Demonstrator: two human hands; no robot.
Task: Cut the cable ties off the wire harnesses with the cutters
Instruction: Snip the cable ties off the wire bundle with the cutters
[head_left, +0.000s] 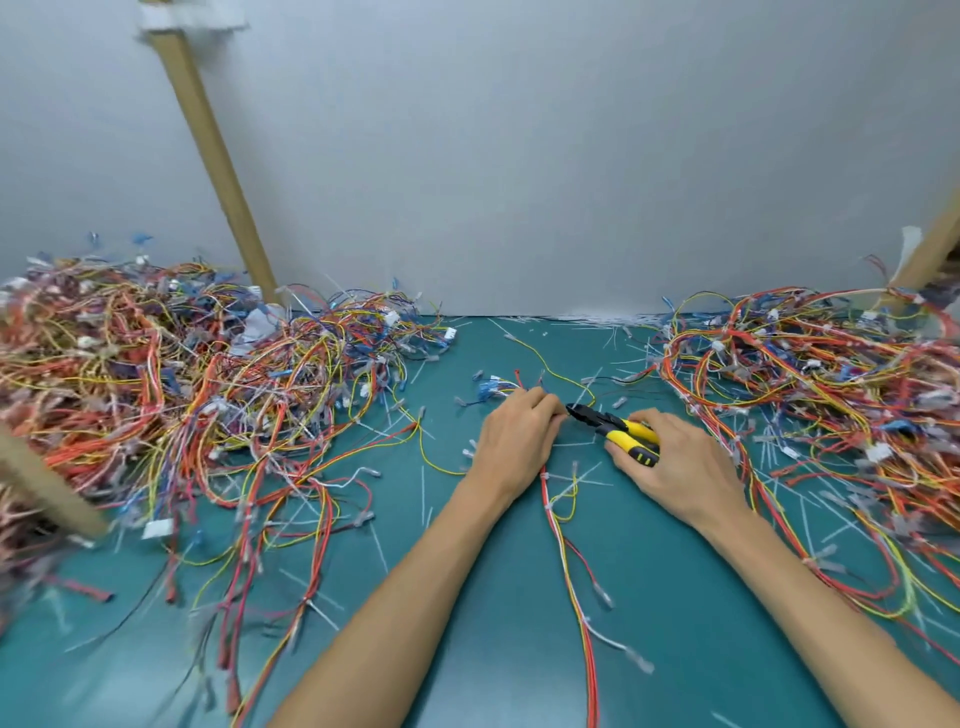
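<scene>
Head view looked down on a pale grey wall (519, 156) behind a teal-green table top (467, 649). A big tangled heap of red, yellow, blue and white wire harnesses (156, 389) covered the table's left side, and a second, smaller heap of the same wires (831, 374) lay on the right. A long brown cardboard strip (218, 171) leaned against the wall above the left heap.

Between the heaps, one loose harness of red, yellow and white wires (566, 561) ran from the near edge up to the left hand (514, 441), whose fingers were curled round the bundle, holding it down on the table. The right hand (675, 462), just beside it, gripped the yellow-and-black handles of the small cutters (618, 428). Their dark tip pointed left and met the harness at the left fingertips; the blades seemed nearly closed, though blur made that hard to tell. A white cable tie (563, 493) still wrapped the harness below the left hand, and thin white cut ties (423, 488) lay scattered over the table.
</scene>
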